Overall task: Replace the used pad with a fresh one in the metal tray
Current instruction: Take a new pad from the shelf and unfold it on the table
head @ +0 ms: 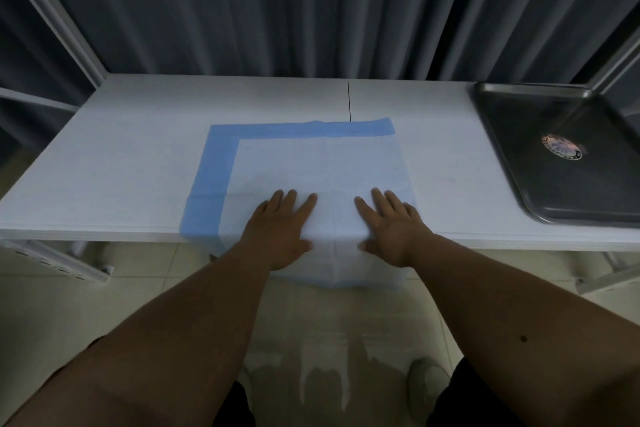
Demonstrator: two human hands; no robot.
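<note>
Head view shows our left hand [282, 229] and right hand [391, 229] flat, gripping nothing, on the blue-bordered white pad [311, 166]; the dark rectangular metal tray [519, 135] remains unlined.

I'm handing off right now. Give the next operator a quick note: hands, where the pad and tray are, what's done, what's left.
Left hand and right hand: both flat, fingers straight, pressing the pad at the table's near edge.
Pad: spread mid-table, blue border at left and far sides, near part hanging over the edge.
Metal tray: at the table's right end, no pad in it.
Done: tray holds no pad.
Left: put this pad in the tray.
</note>
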